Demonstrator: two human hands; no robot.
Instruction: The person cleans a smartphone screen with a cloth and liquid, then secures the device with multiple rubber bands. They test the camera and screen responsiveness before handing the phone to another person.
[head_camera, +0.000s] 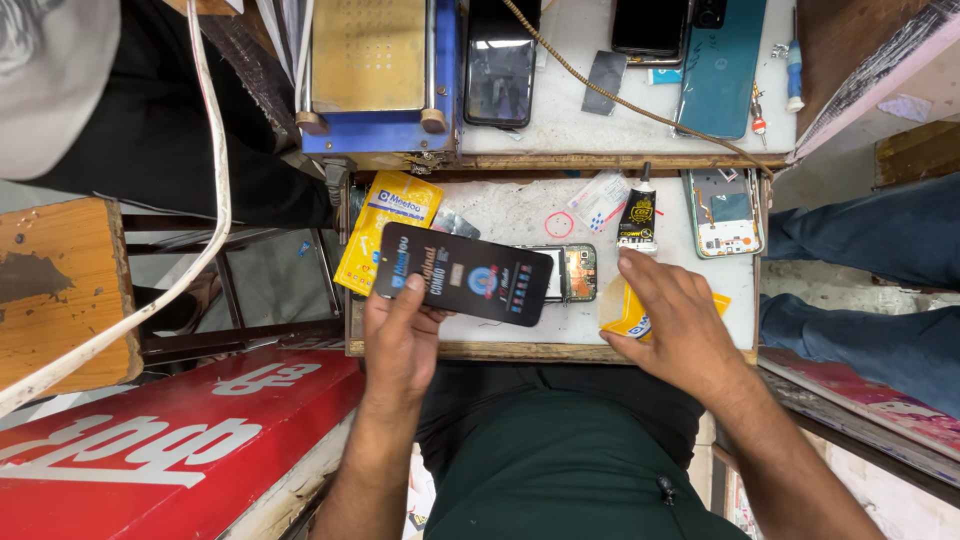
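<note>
Left hand (400, 335) clamped on black packet (462, 273); right hand (672, 322) spread flat on yellow packet (622, 318)

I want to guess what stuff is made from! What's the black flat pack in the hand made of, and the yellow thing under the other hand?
The black flat pack, held in the left hand, looks like glossy printed card or plastic: it stays stiff and shines. The yellow packet under the right hand looks like thin shiny plastic film or coated paper; most is hidden.

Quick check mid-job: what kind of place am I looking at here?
Likely a phone repair stall: an opened phone with its insides bare, a glue tube, and a blue screen-separator machine crowd the small white worktable.
</note>
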